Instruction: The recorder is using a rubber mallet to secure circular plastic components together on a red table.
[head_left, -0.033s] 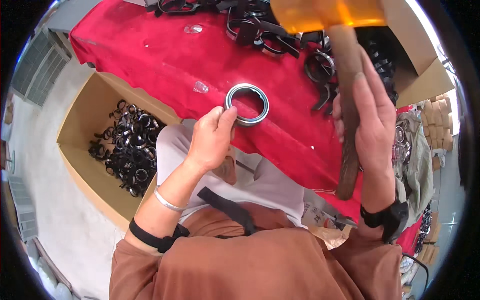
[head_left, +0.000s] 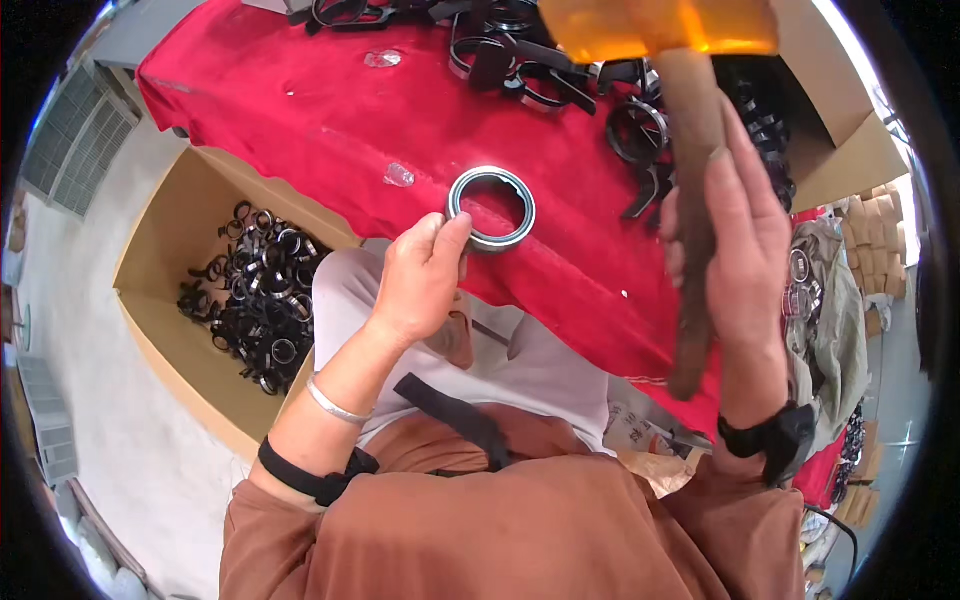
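My left hand (head_left: 418, 275) pinches the near left side of a silver metal ring (head_left: 530, 208) with a dark inner edge. The ring is held above the front part of the red cloth (head_left: 330, 150). In my right hand (head_left: 742, 245) is a mallet with a translucent amber head (head_left: 655, 30) and a brown wooden handle (head_left: 697, 140). Its head points away from me, partly cut off by the upper edge, and the handle's end hangs below my palm. The mallet is apart from the ring, to its right.
Several black parts with metal rings (head_left: 640, 132) lie at the back of the cloth. On the left, an open cardboard box (head_left: 170, 330) holds many similar parts. Another cardboard box (head_left: 835, 85) stands at the far right. Small clear plastic pieces (head_left: 398, 175) rest on the cloth.
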